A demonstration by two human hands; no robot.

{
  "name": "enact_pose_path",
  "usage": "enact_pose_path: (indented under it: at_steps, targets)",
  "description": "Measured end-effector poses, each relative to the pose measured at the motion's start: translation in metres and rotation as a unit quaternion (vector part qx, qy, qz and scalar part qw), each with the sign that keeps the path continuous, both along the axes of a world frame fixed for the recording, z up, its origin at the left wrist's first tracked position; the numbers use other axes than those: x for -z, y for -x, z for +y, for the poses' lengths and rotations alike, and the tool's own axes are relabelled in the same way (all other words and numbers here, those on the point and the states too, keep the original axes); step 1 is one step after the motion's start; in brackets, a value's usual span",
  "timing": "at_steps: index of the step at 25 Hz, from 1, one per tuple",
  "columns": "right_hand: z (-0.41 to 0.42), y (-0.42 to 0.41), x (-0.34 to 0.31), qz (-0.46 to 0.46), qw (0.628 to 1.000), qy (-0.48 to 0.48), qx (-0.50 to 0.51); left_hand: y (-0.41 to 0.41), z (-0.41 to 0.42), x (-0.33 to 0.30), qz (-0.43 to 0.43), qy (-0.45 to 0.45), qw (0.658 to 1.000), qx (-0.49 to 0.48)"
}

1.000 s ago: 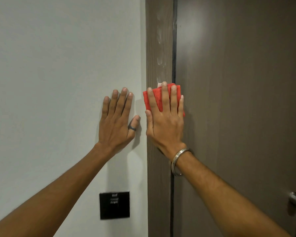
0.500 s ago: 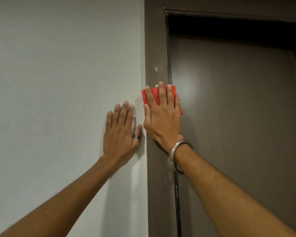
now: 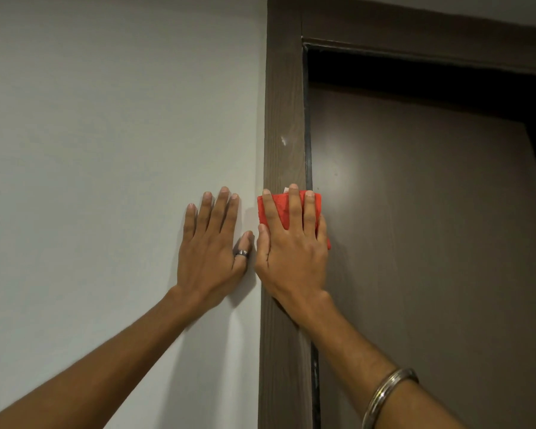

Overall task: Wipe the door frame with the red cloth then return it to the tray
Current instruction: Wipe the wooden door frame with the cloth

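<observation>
The brown wooden door frame (image 3: 283,103) runs vertically through the middle of the view and turns right across the top. My right hand (image 3: 291,255) lies flat on the frame and presses the folded red cloth (image 3: 280,212) against it, fingers spread over the cloth. A white smear (image 3: 283,140) marks the frame above the cloth. My left hand (image 3: 211,249) rests flat on the white wall just left of the frame, fingers apart, holding nothing. The tray is out of view.
A dark brown door (image 3: 415,243) fills the right side, with a dark gap (image 3: 415,78) above it under the frame's top bar. The white wall (image 3: 106,150) covers the left half.
The view has tilted upward, so the top of the frame shows and the wall switch and door handle have dropped out. Both hands have moved higher along the wall and frame.
</observation>
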State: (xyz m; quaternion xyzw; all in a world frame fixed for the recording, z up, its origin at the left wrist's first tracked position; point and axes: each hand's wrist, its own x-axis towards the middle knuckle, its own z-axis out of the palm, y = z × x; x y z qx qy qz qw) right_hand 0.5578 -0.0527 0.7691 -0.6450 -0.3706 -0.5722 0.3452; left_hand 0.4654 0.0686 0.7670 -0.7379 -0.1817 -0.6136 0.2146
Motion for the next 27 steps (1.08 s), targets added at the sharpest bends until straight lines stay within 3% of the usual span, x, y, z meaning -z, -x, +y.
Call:
enact_pose_path:
  at_steps: [4, 11, 27]
  targets:
    - [-0.004, -0.003, -0.022, -0.008, 1.0, 0.024, -0.009, 0.0, -0.004, -0.035, -0.005, 0.012, 1.0, 0.004]
    - [0.001, -0.007, -0.119, -0.023, 1.0, 0.004, -0.012, 0.006, 0.003, -0.091, -0.006, -0.014, 1.0, 0.005]
    - [0.001, 0.002, -0.265, -0.042, 0.998, -0.035, -0.005, 0.008, 0.019, -0.095, -0.023, -0.047, 0.999, -0.009]
